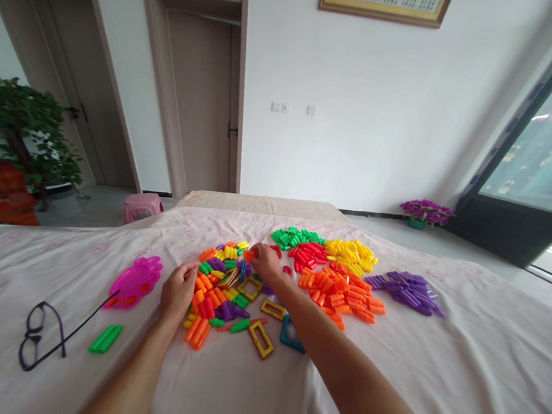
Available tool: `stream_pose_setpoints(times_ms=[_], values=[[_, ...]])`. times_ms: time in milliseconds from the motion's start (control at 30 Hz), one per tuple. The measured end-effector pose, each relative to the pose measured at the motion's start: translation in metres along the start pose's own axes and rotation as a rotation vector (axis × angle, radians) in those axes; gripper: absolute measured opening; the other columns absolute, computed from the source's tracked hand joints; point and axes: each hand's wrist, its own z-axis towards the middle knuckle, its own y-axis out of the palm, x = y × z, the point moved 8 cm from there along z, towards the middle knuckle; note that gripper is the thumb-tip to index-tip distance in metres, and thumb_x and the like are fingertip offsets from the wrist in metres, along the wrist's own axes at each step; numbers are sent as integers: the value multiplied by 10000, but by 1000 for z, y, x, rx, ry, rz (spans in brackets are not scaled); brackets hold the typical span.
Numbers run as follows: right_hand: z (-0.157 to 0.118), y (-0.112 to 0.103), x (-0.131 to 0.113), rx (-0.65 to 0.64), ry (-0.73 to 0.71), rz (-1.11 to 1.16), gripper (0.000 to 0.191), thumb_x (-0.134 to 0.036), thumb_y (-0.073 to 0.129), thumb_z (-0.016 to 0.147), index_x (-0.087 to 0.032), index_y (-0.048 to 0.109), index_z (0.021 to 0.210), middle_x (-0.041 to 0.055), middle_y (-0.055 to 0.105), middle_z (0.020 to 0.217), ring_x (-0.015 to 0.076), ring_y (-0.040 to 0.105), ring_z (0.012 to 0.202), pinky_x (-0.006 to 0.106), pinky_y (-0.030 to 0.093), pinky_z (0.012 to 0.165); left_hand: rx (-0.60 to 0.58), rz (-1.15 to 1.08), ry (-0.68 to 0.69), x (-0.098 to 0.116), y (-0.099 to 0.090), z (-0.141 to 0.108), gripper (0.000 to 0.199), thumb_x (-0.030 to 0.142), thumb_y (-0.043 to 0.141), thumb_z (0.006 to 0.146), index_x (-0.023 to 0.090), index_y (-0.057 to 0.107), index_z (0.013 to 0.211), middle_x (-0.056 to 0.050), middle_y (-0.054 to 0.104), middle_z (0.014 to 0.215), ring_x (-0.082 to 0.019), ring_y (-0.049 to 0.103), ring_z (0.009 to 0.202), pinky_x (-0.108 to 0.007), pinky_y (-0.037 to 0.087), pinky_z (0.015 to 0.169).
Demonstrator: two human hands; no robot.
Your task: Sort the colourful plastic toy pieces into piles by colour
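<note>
A mixed pile of colored plastic building pieces lies on the cloth in front of me, with orange, yellow, green, purple and red ones jumbled together. My left hand is at the pile's left edge, its fingers curled together; whatever they may hold is hidden. Over the far right side of the pile, my right hand pinches an orange plastic piece. Yellow frame-shaped tiles and a blue frame-shaped tile lie near my right forearm, which partly covers the blue one.
Sorted heaps stand to the right: green, red, yellow, orange and purple. At left are a pink tray, eyeglasses and green pieces. A pink stool stands beyond the cloth.
</note>
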Motion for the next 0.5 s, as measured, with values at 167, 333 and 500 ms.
stream_pose_setpoints(times_ms=[167, 333, 500], values=[[-11, -41, 14, 50, 14, 109, 301, -161, 613, 737, -182, 681, 1029, 30, 707, 899, 153, 613, 799, 216, 435, 697, -2, 33, 9, 0, -1, -1, 315, 370, 490, 845, 228, 681, 1051, -53, 725, 1058, -211, 665, 957, -284, 503, 793], [-37, -100, 48, 52, 59, 173, 375, -158, 586, 722, -190, 696, 1079, 13, 707, 847, 152, 624, 752, 219, 442, 657, 2, 48, 9, -1, -1, -1, 318, 374, 477, 843, 232, 686, 1036, -47, 730, 1047, -210, 664, 948, -270, 498, 773], [-65, -169, 90, 178, 154, 17, 410, -171, 559, 736, -201, 691, 1123, 21, 710, 876, 148, 623, 764, 227, 434, 674, 4, 94, 7, -4, 0, 1, 309, 378, 477, 843, 253, 690, 1030, -29, 731, 1034, -210, 660, 935, -271, 485, 766]])
